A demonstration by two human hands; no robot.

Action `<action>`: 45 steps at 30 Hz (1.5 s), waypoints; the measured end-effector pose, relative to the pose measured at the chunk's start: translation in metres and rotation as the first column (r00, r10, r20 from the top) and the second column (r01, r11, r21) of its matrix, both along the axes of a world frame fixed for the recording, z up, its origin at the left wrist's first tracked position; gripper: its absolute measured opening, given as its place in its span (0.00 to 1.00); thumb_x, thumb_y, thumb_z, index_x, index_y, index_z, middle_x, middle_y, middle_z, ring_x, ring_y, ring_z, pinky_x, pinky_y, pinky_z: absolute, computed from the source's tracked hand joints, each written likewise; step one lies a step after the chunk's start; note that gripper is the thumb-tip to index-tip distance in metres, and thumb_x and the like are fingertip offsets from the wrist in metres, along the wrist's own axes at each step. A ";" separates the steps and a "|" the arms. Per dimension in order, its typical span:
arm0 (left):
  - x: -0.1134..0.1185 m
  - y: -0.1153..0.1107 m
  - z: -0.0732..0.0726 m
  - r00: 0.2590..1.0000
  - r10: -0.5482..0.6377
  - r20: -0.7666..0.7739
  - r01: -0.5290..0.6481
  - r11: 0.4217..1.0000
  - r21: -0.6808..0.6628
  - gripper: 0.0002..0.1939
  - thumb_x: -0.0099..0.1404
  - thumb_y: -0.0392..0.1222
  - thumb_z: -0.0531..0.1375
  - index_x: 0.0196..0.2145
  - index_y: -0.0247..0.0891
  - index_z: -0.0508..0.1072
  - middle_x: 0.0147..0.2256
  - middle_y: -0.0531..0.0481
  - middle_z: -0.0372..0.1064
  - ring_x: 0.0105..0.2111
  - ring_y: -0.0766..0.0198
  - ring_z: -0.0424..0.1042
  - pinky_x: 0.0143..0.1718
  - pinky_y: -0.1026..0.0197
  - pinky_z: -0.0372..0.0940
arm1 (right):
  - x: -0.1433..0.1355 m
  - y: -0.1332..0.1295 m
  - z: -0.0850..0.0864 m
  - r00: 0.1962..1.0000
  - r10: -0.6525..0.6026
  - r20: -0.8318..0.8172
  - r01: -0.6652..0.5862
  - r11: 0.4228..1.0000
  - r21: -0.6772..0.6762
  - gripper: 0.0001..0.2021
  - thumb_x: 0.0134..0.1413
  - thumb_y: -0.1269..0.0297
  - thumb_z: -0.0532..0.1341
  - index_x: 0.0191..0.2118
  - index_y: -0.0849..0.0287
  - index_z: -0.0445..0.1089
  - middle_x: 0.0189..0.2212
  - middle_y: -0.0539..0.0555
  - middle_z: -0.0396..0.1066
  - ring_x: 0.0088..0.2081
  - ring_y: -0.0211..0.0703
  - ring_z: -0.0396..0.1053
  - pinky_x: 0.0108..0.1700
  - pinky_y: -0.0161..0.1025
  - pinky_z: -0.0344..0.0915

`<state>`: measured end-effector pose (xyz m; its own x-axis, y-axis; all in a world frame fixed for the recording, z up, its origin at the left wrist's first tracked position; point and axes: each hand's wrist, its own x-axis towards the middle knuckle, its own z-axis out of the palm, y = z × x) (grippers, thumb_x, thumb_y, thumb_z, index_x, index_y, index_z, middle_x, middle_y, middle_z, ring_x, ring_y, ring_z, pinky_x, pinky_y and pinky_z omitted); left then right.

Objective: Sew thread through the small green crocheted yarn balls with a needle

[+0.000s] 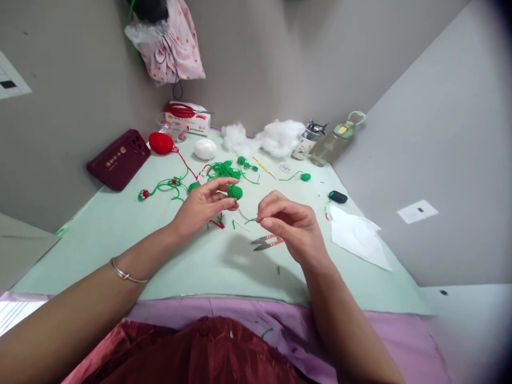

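My left hand [202, 205] pinches a small green crocheted ball [234, 191] between thumb and fingertips, above the pale green table [120, 224]. A thin green yarn strand [245, 216] runs from the ball to my right hand [290, 224], whose fingertips are closed on a slim needle or hook at the strand's end. Small orange-handled thread snips [266, 242] sit just under my right hand; whether that hand also holds them is unclear.
Behind the hands lie a green yarn tangle [224, 170], a red crocheted ball [160, 143], a white ball [205, 149], white stuffing [276, 137], a maroon case [119, 158], a bottle [334, 141], a black object [338, 197] and white paper [356, 234].
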<state>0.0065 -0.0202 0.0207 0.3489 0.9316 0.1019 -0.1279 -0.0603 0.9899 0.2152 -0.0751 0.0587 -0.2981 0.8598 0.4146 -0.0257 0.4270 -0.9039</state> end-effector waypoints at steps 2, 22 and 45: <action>0.000 0.001 -0.001 0.999 0.036 0.030 -0.036 0.999 0.013 0.20 0.59 0.44 0.69 0.48 0.41 0.73 0.38 0.53 0.73 0.38 0.59 0.79 0.46 0.55 0.71 | 0.001 0.000 -0.001 1.000 0.008 -0.012 -0.008 1.000 0.011 0.02 0.56 0.68 0.70 0.34 0.53 0.80 0.30 0.51 0.72 0.35 0.38 0.69 0.38 0.37 0.67; -0.003 0.007 -0.009 0.996 0.052 0.078 -0.045 0.996 -0.080 0.21 0.57 0.48 0.72 0.46 0.41 0.76 0.46 0.49 0.73 0.40 0.58 0.79 0.48 0.54 0.72 | -0.002 -0.007 0.002 0.996 0.024 -0.080 -0.026 0.999 -0.022 0.04 0.56 0.67 0.70 0.35 0.50 0.82 0.30 0.50 0.71 0.29 0.34 0.65 0.30 0.35 0.62; 0.000 0.003 -0.004 0.995 0.012 0.094 -0.007 0.999 -0.052 0.16 0.55 0.44 0.73 0.40 0.40 0.75 0.36 0.52 0.76 0.38 0.61 0.78 0.47 0.56 0.71 | -0.022 0.004 -0.021 0.903 -0.323 0.283 0.360 0.929 -0.090 0.07 0.57 0.63 0.64 0.31 0.59 0.74 0.26 0.49 0.68 0.25 0.34 0.59 0.29 0.35 0.57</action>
<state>0.0064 -0.0174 0.0168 0.3313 0.9396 0.0860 -0.2209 -0.0114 0.9752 0.1936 -0.0712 0.0378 -0.0565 0.9705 0.2345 0.3414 0.2395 -0.9089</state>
